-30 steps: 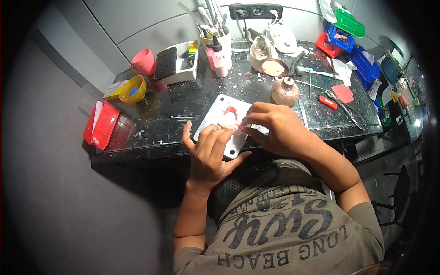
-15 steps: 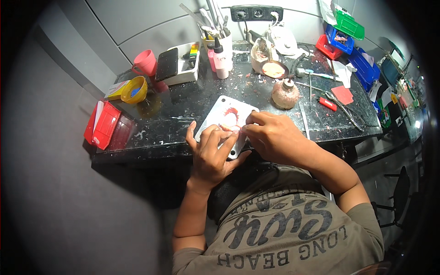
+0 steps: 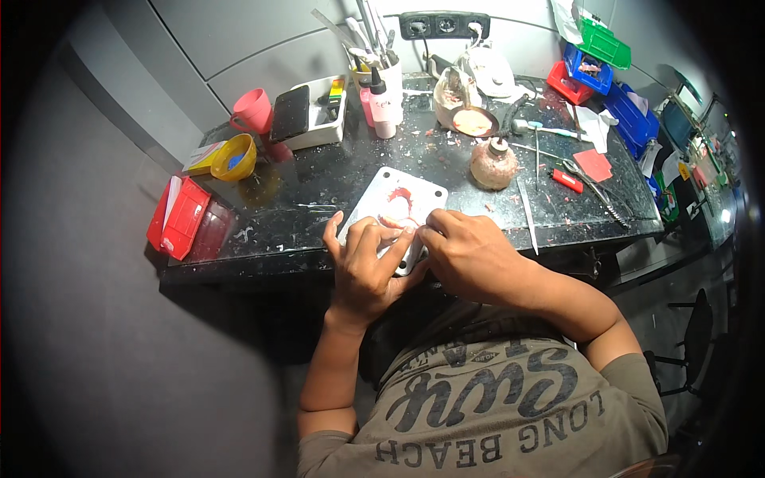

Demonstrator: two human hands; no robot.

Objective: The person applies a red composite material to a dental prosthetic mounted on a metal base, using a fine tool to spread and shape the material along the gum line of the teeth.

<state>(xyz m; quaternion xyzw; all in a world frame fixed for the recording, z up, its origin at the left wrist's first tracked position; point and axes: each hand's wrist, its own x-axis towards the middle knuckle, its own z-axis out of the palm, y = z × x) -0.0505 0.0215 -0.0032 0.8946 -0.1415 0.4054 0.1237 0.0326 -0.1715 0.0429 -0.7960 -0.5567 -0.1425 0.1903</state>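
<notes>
A pale, flat dental flask half [image 3: 434, 209] with holes at its corners lies tilted at the desk's near edge. White plaster fills its middle, with a curved band of red wax [image 3: 401, 193] showing. My left hand [image 3: 362, 259] grips the flask's near left side, thumb at the near edge and fingertips on the wax and plaster. Pressed close beside those fingertips is my right hand [image 3: 472, 253], its fingers closed in a pinch at the flask's right side. Whatever they may hold is hidden by the hand.
Beyond the flask stand a round wax-splashed burner [image 3: 493, 165] and a pan of pink wax [image 3: 473, 123]. A red lighter [image 3: 566, 180] and metal tools lie to the right. Leftward are a yellow bowl [image 3: 234, 158], a pink mug [image 3: 253, 110], a white tray [image 3: 327, 127] and a red bin [image 3: 187, 219].
My right hand has shifted slightly toward me, uncovering the flask's far right corner hole. My left hand stays nearly in place.
</notes>
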